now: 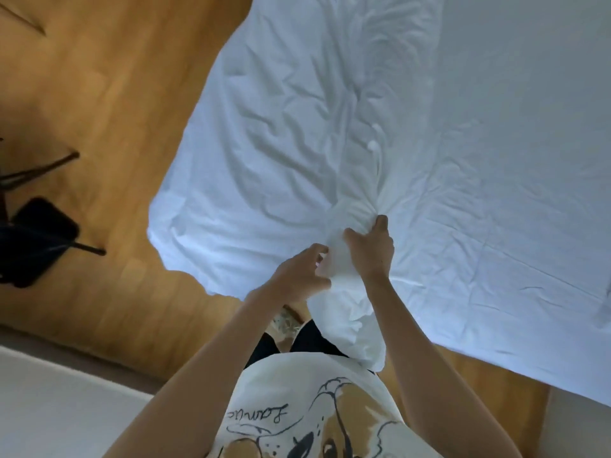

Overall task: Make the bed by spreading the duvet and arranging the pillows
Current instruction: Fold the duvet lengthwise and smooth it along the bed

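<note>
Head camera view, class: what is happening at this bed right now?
A person stands at the edge of the bed, both hands on a white duvet. The right hand has bunched a fold of the fabric in its fingers, and the left hand grips the gathered cloth just beside it. The duvet is still crumpled and lies across only part of the bed, with the flat sheet bare beside it. No pillows are in view. A dark chair stands on the wooden floor.

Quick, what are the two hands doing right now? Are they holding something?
Left hand: fingers curled closed on a bunched edge of the white duvet.
Right hand: fingers closed, gripping the same bunch of duvet.
</note>
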{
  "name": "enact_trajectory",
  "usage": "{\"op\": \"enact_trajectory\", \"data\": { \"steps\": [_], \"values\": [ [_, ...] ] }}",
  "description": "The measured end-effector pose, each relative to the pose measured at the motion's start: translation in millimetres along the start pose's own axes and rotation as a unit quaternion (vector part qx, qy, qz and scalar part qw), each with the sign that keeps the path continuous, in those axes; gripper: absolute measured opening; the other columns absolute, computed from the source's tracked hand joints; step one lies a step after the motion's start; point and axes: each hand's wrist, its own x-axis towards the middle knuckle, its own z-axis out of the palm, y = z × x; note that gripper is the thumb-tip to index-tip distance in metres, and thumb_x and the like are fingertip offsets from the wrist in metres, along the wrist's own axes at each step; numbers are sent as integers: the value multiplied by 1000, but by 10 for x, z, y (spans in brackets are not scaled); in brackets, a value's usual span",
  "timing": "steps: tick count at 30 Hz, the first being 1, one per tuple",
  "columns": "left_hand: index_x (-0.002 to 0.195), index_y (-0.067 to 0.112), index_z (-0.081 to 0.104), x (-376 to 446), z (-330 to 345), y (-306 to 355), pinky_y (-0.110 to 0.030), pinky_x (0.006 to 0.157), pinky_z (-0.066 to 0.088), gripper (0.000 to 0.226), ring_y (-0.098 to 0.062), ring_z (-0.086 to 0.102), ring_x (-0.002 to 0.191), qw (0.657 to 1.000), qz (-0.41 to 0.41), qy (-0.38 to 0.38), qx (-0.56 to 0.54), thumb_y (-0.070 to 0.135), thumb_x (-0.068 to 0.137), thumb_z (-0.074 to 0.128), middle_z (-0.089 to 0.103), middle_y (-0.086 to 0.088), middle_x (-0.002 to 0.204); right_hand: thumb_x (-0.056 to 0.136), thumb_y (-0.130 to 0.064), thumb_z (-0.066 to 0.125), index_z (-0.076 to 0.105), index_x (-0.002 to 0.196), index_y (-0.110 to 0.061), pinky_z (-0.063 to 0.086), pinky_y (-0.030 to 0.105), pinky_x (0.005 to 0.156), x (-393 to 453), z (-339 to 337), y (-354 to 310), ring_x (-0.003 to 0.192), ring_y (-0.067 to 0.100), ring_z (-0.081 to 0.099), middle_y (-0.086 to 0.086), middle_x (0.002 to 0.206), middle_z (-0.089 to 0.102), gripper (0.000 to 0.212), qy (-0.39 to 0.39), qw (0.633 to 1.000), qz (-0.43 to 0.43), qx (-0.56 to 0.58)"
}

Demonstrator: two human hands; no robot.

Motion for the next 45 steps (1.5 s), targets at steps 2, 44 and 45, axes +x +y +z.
{"op": "enact_trajectory", "data": {
  "steps": [2,44,45],
  "values": [
    [135,29,40,19,-443,-66,-37,96,46,69,-16,54,113,994,4,16,-107,35,70,63,54,6,120,79,-22,61,38,97,-14,44,33,58,-54,159,-151,71,27,56,-2,73,53,30,-8,1000,5,-21],
    [151,24,13,883,-4439,-2263,-41,82,52,73,-31,49,113,931,29,41,362,8,88,48,34,-14,140,88,-10,51,36,138,-15,41,40,96,-975,4842,-2963,121,32,39,11,135,39,53,-140,984,77,-75],
    [150,24,15,853,-4434,-2313,-42,81,53,72,-31,51,111,933,34,40,356,9,88,49,36,-14,139,89,-14,51,37,138,-14,40,39,97,-1017,4809,-2929,124,31,38,11,137,39,51,-133,986,77,-71]
  ]
}}
